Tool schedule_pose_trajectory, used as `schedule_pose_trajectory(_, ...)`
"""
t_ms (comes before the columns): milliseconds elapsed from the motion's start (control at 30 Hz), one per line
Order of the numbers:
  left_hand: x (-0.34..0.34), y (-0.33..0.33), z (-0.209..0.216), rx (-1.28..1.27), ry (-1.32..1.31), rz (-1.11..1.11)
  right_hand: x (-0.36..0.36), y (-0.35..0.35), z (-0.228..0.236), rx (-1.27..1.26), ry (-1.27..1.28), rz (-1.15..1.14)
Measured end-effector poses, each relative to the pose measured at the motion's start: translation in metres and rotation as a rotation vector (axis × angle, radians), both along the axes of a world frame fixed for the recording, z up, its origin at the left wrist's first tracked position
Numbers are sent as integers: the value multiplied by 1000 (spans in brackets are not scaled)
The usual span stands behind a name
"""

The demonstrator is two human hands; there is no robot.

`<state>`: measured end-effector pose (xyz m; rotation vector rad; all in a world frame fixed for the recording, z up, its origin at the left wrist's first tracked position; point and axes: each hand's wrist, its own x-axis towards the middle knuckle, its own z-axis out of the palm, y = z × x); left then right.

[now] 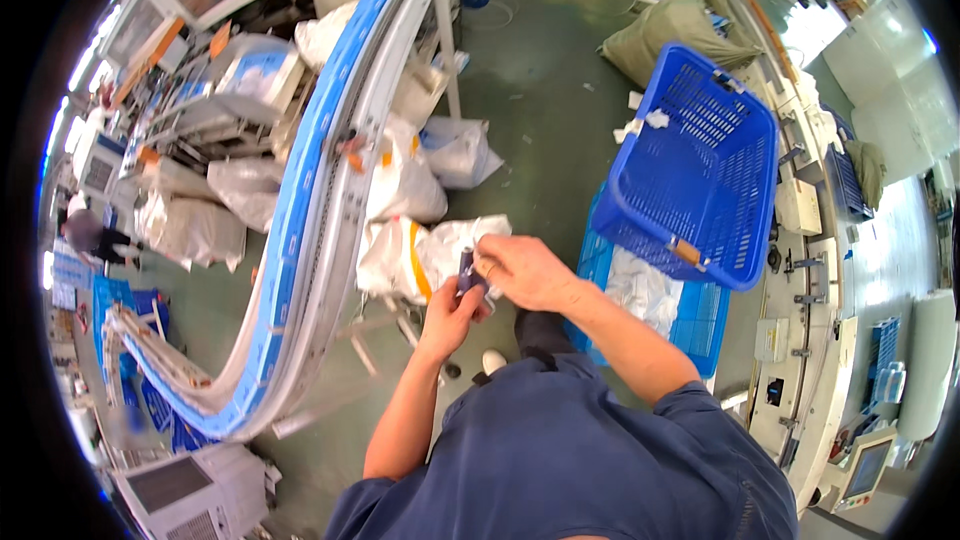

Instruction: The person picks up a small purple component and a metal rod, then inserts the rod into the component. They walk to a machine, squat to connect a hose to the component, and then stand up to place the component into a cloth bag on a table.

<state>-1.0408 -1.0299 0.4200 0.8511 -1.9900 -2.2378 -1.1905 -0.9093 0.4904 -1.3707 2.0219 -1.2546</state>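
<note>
Here the two hands meet near the middle of the view, just over the person's dark shoe and the green floor (540, 100). The left hand (452, 312) comes up from six o'clock and its grip is clenched on the lower end of a small dark object (468, 275), held roughly upright. The right hand (525, 270) reaches in from four o'clock and its fingers (487, 262) pinch the same object at its upper end, so both hands are grasping it and touching each other; what the object is I cannot tell, it is too small and half hidden. At two o'clock from the hands a blue basket (700, 170) sits tilted on top of a second blue crate (700, 315), which holds white bags (640, 290). Just at ten o'clock of the hands lie white sacks (405, 250) with an orange strip, piled on the floor beside a curved blue conveyor (300, 200) that sweeps from twelve o'clock down to eight. A long machine frame (810, 340) runs along the three o'clock edge, and a green sack (670, 25) lies at one o'clock beyond the basket
</note>
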Motion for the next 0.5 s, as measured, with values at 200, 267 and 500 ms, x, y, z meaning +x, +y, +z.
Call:
schedule_pose_trajectory(200,-121,-13,11,0,24,-20,-104,3,-12,6,-8,-138)
schedule_pose_trajectory(267,-159,-13,16,-91,16,-64,-135,10,-4,14,-158,-193)
schedule_pose_trajectory(500,-287,1,38,-122,50,-223,-232,38,-8,-253,-432,-351)
